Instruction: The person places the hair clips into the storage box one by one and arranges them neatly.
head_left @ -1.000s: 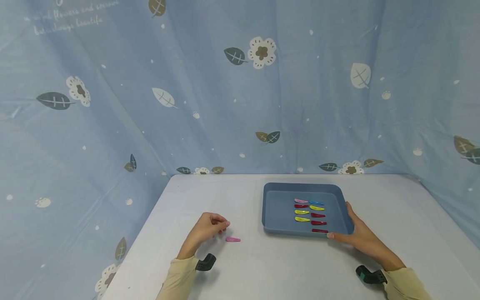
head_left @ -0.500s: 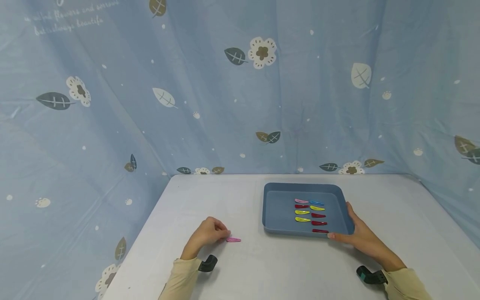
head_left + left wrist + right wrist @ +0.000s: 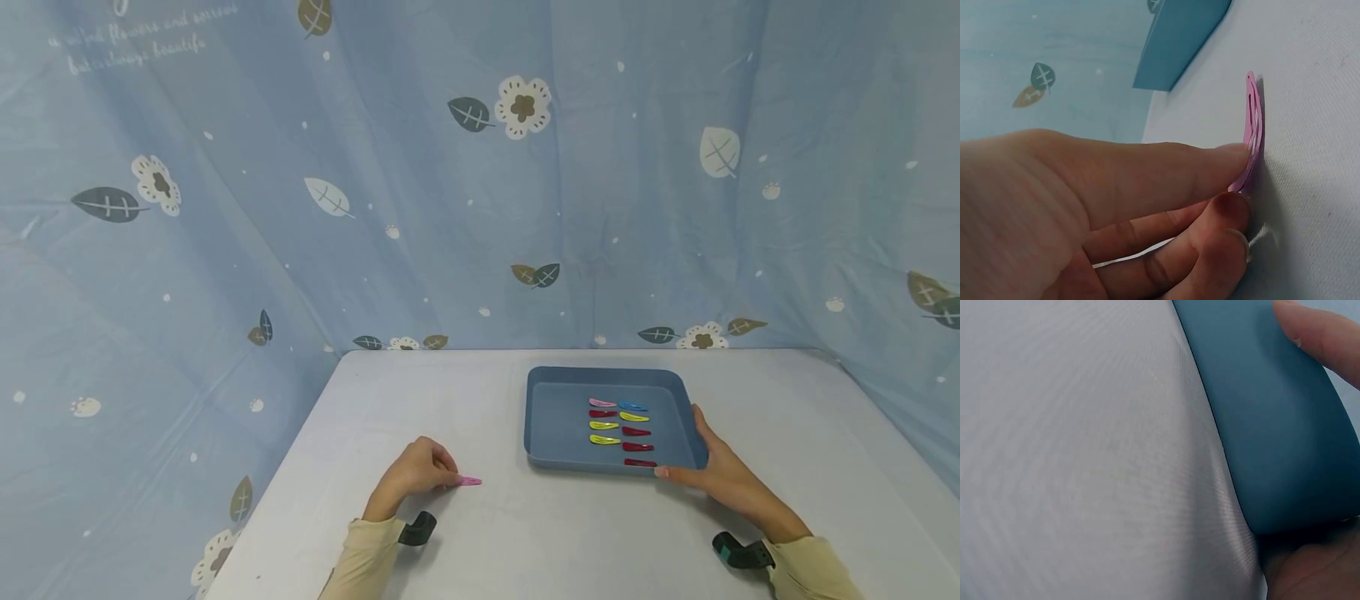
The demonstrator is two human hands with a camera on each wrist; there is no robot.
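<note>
My left hand (image 3: 420, 471) pinches one end of a pink snap hair clip (image 3: 471, 481) between thumb and fingers, low over the white table. In the left wrist view the thumb lies on the clip (image 3: 1251, 125) with fingertips under its lower end. My right hand (image 3: 723, 475) grips the near right corner of a blue tray (image 3: 555, 425), thumb at the front rim and fingers along the right side. In the right wrist view the thumb (image 3: 1319, 334) presses the tray's outer wall (image 3: 1266, 425). Two columns of hair clips (image 3: 604, 426), pink, blue, red and yellow, lie in the tray.
The white table (image 3: 525, 533) runs back to a blue patterned curtain (image 3: 420, 167), with another curtain side at the left. Dark wrist cameras sit at the left cuff (image 3: 417, 528) and the right cuff (image 3: 741, 551).
My left hand has come down and slightly right onto the pink hair clip and now pinches its left end. The right hand and the tray have stayed in place.
</note>
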